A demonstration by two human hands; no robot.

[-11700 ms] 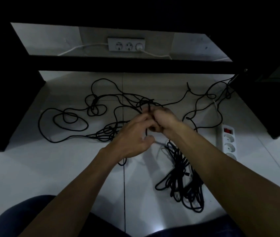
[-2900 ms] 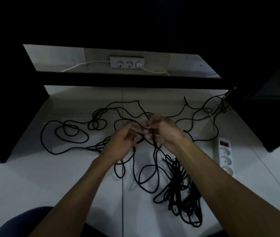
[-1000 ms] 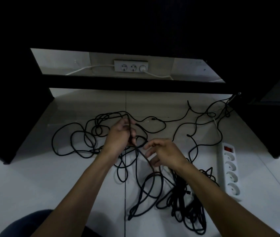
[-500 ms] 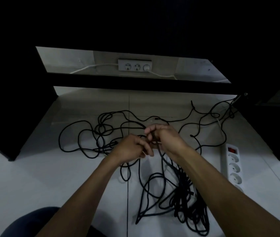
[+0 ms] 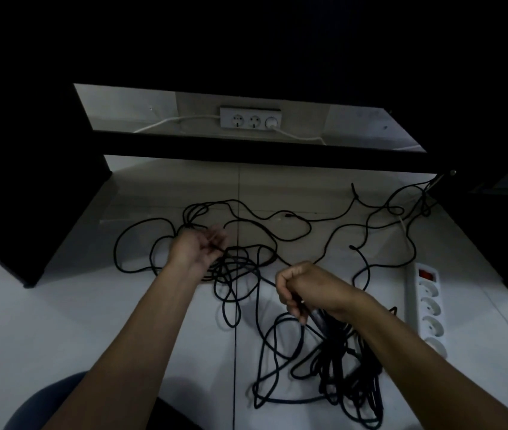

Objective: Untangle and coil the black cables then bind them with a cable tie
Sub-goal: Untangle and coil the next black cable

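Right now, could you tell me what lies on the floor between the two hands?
In the head view, tangled loops of black cable lie between the left hand and right hand, on the white tiled floor.

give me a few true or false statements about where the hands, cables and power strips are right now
1. The right hand grips a bundle of black cable. True.
2. The left hand rests on the white power strip. False: it is at the loose cable loops, far from that strip.
3. A white plug sits in the wall strip at the back. True.
4. The cables are coiled and tied. False: they sprawl loose over the floor.
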